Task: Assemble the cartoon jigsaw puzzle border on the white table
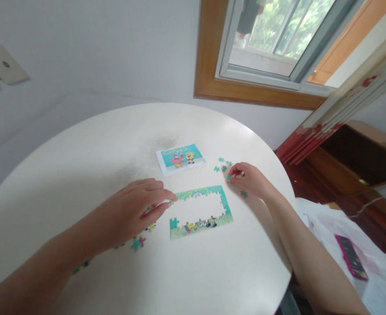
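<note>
A partly assembled jigsaw frame [201,210] lies on the round white table [81,166], its middle open. My left hand [137,212] rests flat at the frame's upper left corner, fingers stretched out and pressed on the pieces there. My right hand [247,177] sits just right of the frame's top right corner, fingers pinched on a small teal puzzle piece [228,176]. Loose teal pieces [221,163] lie beyond that hand, and one [244,194] lies under the wrist. More loose pieces [137,243] are scattered beneath my left forearm.
A reference picture card [180,158] with cartoon figures lies behind the frame. To the right of the table, a pink phone [350,257] rests on white plastic sheeting. A wood-framed window [271,48] and a curtain [344,105] stand behind.
</note>
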{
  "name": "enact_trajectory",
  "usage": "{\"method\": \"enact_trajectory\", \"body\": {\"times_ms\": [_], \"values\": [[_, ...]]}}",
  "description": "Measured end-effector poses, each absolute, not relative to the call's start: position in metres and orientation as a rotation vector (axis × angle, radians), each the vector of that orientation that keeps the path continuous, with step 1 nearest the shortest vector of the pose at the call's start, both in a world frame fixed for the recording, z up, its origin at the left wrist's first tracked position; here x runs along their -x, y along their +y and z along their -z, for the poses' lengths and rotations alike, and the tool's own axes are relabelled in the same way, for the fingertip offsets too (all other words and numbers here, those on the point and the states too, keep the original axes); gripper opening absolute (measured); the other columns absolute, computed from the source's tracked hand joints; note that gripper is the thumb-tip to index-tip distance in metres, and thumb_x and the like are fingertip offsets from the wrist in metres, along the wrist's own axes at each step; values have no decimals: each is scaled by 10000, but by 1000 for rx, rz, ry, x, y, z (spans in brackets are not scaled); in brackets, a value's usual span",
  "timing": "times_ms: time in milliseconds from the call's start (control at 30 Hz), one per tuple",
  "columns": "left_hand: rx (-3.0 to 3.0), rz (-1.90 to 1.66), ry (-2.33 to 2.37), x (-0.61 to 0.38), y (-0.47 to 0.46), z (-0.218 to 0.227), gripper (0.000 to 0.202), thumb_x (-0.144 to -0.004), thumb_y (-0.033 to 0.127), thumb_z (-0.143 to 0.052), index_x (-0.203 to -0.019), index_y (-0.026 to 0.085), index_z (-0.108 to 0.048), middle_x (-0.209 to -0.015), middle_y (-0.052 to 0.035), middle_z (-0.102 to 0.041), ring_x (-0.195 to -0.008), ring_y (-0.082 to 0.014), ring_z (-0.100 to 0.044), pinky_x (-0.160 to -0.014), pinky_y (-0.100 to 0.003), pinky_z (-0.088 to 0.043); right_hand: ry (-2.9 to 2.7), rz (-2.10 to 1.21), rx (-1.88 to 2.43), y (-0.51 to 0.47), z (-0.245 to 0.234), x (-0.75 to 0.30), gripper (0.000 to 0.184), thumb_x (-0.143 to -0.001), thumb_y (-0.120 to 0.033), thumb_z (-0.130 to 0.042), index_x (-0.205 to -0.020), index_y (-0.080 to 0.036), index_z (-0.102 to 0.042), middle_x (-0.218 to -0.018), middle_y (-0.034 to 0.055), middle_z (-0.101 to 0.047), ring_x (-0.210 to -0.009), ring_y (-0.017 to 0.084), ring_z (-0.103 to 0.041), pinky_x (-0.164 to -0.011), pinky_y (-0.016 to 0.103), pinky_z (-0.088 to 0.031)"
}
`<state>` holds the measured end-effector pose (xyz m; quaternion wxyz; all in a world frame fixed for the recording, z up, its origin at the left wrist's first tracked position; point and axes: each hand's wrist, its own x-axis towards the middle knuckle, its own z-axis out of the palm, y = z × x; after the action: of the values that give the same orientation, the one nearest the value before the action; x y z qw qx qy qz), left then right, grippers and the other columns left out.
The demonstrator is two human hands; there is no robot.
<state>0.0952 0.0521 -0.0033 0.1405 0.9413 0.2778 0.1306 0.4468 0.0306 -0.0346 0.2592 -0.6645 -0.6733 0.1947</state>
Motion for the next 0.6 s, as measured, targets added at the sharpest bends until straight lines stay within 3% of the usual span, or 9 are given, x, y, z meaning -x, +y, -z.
{"method": "enact_trajectory", "body": {"times_ms": [300, 500, 600], "values": [[-2733, -333, 809, -95, 51, 2, 306, -991, 291, -443, -1066, 232, -734, -888, -49, -683, -848, -198, -617, -855, -323, -460, -1601, -790, 1684, 30, 33, -448, 153, -741, -340, -662, -777, -199, -613, -724, 7, -683, -673, 148, -614, -648, 272, -460], [-2732, -327, 798, -94, 51, 4, 294, -1000, 279, -440, -1080, 236, -720, -936, -50, -697, -900, -202, -624, -846, -323, -446, -1506, -950, 1549, 23, 23, -441, 238, -765, -417, -697, -779, -202, -595, -759, 19, -692, -722, 149, -652, -725, 305, -515], [-2730, -322, 797, -96, 51, 5, 292, -996, 272, -441, -1086, 231, -715, -956, -55, -698, -910, -208, -626, -835, -329, -444, -1476, -1070, 1424, 15, 13, -425, 250, -759, -394, -732, -911, -208, -661, -787, 10, -701, -774, 151, -668, -791, 329, -528]]}}
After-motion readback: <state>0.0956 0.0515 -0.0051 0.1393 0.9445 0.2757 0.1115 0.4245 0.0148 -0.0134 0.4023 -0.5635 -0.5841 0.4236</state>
